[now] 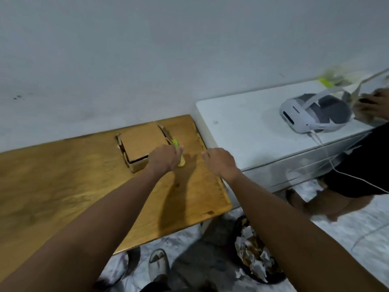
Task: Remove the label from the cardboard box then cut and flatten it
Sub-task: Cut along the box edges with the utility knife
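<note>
Head view, one frame, somewhat blurred by motion

Item 1: flat brown cardboard box (141,147), lying on the far part of a varnished wooden table (63,186) close to the pale wall (147,60). Its broad face is up; its long axis runs from the near edge toward the wall, slightly skewed to the left. A flap (165,133) stands up along its right side, and the near end shows a dark gap under the top panel. No label can be made out on the face that shows.

Item 2: yellow and green handled cutter (179,153), just right of the box, long axis running near-to-far, green end toward the wall, yellow end toward the person. Blade not discernible.

Item 3: left hand (164,158), arm stretched forward over the table, back of the hand up, fingers curled down around the cutter at the box's near right corner.

Item 4: right hand (219,162), arm likewise extended, back up, fingers loosely bent and holding nothing, just right of the cutter and above the table's right end.

Other contents: white low cabinet (242,127) to the right, carrying a white and grey headset (315,112) with a white cable (336,171); another person's hand (372,104) on papers at the far right edge; round dark bin of torn paper scraps (254,256) on the floor; pale sandal (159,264) below the table edge
</note>
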